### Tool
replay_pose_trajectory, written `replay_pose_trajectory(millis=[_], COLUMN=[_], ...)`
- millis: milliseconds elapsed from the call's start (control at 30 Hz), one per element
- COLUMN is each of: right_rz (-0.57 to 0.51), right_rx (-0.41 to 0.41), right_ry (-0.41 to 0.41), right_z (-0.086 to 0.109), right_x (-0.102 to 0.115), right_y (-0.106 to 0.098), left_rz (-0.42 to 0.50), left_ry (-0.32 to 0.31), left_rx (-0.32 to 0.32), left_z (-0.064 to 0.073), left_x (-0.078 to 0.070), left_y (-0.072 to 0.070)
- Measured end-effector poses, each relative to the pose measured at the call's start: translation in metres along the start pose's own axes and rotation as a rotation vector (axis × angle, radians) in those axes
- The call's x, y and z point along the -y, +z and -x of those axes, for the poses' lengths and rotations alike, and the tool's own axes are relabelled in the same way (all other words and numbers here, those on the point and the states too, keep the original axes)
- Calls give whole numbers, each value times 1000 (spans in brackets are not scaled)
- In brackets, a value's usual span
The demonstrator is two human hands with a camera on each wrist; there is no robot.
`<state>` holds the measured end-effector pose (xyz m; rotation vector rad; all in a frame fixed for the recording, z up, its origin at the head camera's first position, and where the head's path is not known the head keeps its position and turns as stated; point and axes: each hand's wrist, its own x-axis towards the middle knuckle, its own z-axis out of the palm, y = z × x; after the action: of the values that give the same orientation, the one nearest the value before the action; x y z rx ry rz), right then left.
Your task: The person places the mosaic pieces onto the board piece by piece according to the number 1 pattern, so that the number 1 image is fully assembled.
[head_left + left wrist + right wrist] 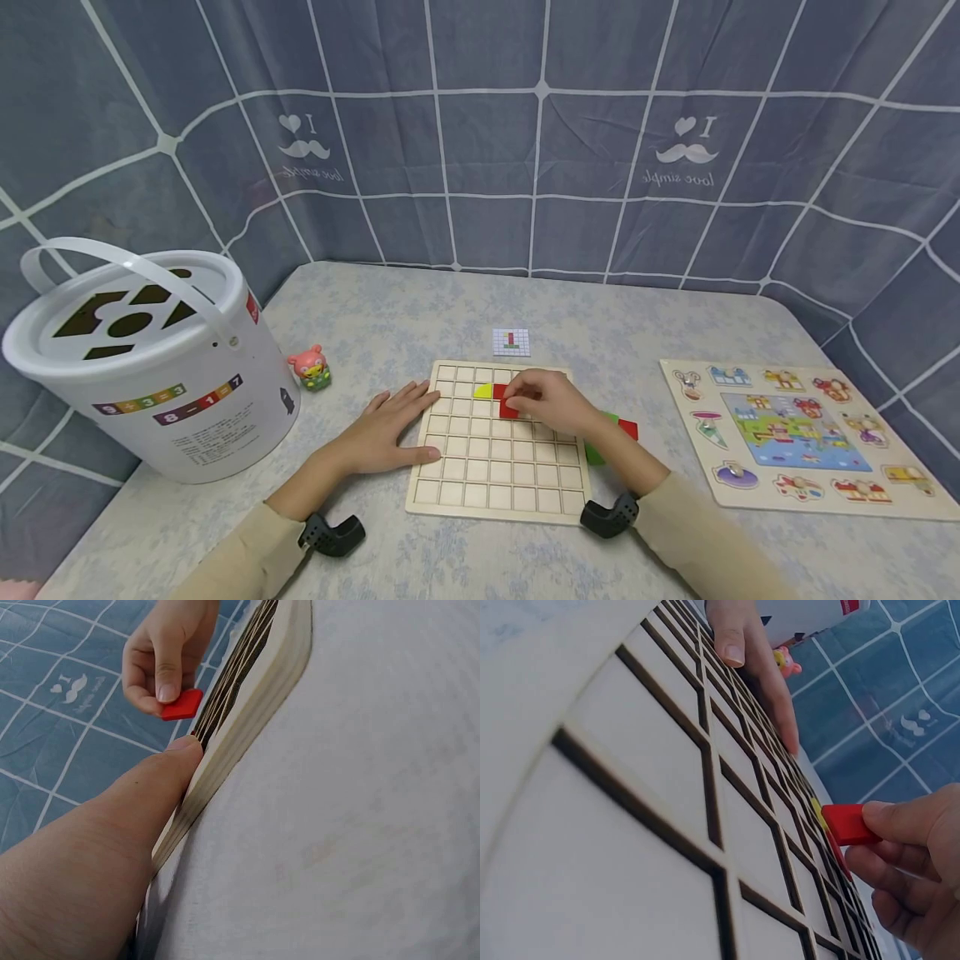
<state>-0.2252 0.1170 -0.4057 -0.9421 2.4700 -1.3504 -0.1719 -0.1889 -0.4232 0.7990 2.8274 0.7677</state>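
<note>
A wooden grid board (480,493) lies on the table with a yellow curved piece (483,392) and a red piece (498,390) in its upper cells. Just in front of that red piece, my right hand (551,402) pinches a small red square tile (849,824) between thumb and fingers, slightly above the board. My left hand (390,429) lies with fingers extended along the board's left side, its thumb touching the edge. Under the right forearm, green pieces (595,454) and a red piece (628,428) are partly hidden. Behind the board sits a pattern card (511,342).
A white lidded bucket (225,417) with a handle stands at the left, a small pink-headed toy figure (311,367) beside it. To the right lies a wooden picture puzzle board (705,454). A blue checked curtain (487,150) hangs behind the table.
</note>
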Motion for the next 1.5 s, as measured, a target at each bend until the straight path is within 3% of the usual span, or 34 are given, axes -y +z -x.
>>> replay_pose_trajectory(millis=[667, 1500], right_rz=[38, 130], right_rx=[-10, -62], right_ry=[29, -24], right_z=[-7, -6], right_x=[-6, -13], right_y=[9, 14], left_rz=[1, -2], left_ry=[0, 3], left_rx=[2, 6], left_z=[-1, 0], left_x=[0, -2], left_y=[0, -2])
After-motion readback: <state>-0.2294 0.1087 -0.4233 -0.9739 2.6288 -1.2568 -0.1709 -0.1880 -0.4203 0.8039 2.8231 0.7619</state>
